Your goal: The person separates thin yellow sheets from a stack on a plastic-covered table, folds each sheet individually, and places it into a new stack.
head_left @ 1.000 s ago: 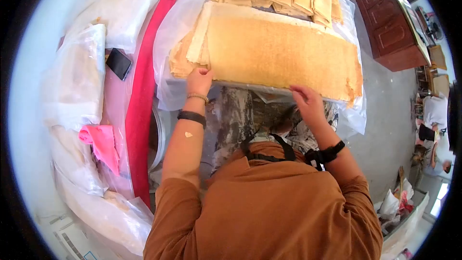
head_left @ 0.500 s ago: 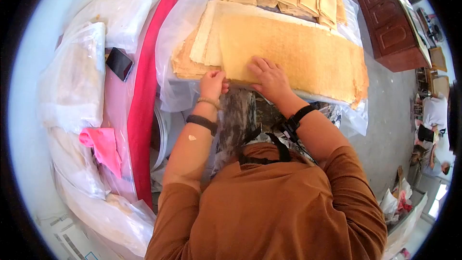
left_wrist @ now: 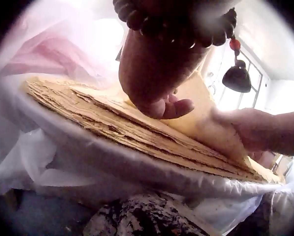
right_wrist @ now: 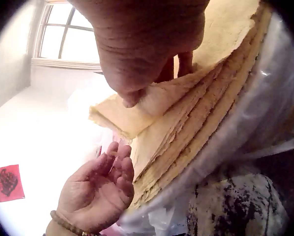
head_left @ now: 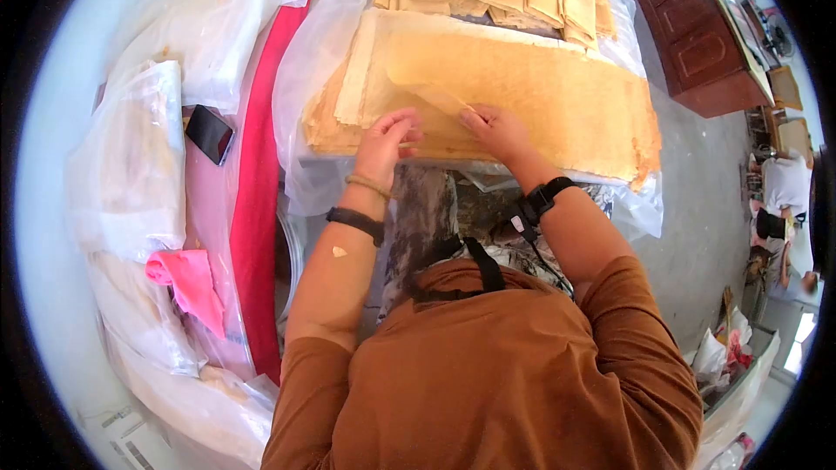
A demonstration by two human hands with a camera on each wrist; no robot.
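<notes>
Thin yellow sheet (head_left: 540,87), rough-edged, 1 corner lifted.

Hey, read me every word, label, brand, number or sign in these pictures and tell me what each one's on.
No text can be read.
Red paper on the wall, right wrist view: a dark marking, too blurred to read.
Pale surface, lower left of the head view: faint grey marks, too small to tell.
Phone: dark screen, no legible text.
Top sheet: no lettering visible.
</notes>
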